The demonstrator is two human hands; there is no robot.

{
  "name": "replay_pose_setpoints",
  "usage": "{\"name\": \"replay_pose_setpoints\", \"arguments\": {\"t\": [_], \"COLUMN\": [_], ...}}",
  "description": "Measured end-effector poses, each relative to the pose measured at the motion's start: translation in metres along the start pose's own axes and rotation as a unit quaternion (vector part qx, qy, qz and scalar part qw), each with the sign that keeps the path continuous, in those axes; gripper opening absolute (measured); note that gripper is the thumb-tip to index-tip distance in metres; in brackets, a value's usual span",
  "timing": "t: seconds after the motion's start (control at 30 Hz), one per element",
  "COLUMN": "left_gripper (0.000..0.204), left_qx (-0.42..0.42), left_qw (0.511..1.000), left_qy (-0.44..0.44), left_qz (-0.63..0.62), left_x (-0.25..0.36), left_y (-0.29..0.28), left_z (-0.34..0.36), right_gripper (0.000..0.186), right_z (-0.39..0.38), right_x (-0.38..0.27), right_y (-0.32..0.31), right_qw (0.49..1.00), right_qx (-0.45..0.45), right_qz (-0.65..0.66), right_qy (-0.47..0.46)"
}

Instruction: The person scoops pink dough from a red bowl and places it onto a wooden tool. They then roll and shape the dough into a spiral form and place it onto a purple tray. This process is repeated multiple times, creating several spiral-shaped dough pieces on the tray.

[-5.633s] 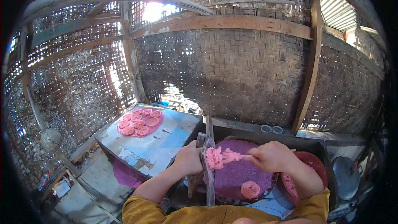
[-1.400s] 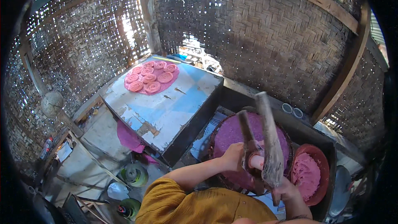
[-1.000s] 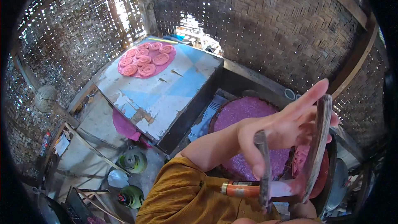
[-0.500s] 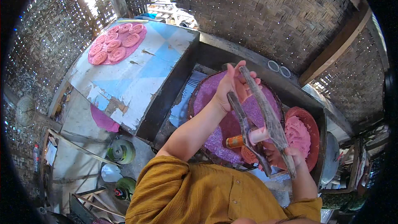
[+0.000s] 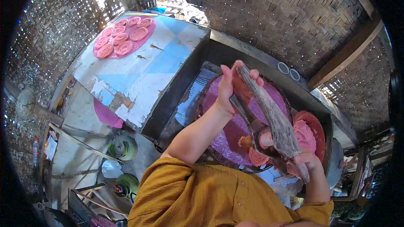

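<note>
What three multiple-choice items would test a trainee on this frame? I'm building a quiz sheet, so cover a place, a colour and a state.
1. Where do the coiled pink rounds lie?
A. on the blue-and-white table
B. in the red bowl
C. on the floor

2. What colour is the mat on the round tray under the hands?
A. green
B. purple
C. white

3. How is the long wooden press held?
A. lying untouched
B. by one hand only
C. by both hands

Answers:
1 A: they sit on a pink sheet at the far end of the table.
2 B: the mat shows purple.
3 C: the left hand grips its upper end, the right hand its lower end.
</note>
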State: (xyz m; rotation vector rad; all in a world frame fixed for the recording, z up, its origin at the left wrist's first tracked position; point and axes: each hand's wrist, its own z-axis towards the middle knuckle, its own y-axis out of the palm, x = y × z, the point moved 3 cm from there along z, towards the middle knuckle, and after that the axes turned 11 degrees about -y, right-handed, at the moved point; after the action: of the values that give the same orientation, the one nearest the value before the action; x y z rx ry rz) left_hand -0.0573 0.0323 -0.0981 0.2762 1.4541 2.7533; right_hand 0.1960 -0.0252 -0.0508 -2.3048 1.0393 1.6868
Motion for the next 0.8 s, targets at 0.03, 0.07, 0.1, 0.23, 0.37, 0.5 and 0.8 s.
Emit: {"name": "replay_pose_setpoints", "arguments": {"t": [0.03,0.07,0.1,0.23,0.37,0.5,0.8], "left_gripper": [0.04,0.04,0.04,0.039,0.039,0.043,0.044], "left_qx": [-0.02,-0.04,-0.059,-0.056,-0.101,-0.108,-0.156], "left_qw": [1.0,0.999,0.998,0.998,0.994,0.993,0.987], "left_qy": [0.003,0.007,0.009,0.012,0.03,0.04,0.035], "left_qz": [-0.006,-0.012,-0.017,-0.008,-0.012,0.013,-0.01], "left_x": [0.004,0.009,0.014,0.003,0.0,0.021,0.007], "left_y": [0.008,0.017,0.025,0.03,0.042,0.062,0.074], "left_z": [0.003,0.003,0.002,-0.009,-0.001,0.001,-0.002], "right_gripper": [0.083,0.083,0.084,0.082,0.08,0.077,0.081], "right_z": [0.002,0.004,0.005,-0.001,-0.01,-0.007,-0.023], "right_x": [-0.003,-0.006,-0.008,-0.011,-0.021,-0.02,-0.033], "right_y": [0.0,0.002,0.006,0.019,0.01,0.016,0.023], "right_qw": [1.0,1.0,0.999,0.999,0.997,0.994,0.988], "right_qx": [0.004,0.008,0.011,0.02,0.002,0.005,0.041], "right_qz": [-0.012,-0.024,-0.036,-0.032,-0.079,-0.106,-0.147], "right_qy": [0.004,0.007,0.01,-0.014,-0.015,0.007,-0.032]}}
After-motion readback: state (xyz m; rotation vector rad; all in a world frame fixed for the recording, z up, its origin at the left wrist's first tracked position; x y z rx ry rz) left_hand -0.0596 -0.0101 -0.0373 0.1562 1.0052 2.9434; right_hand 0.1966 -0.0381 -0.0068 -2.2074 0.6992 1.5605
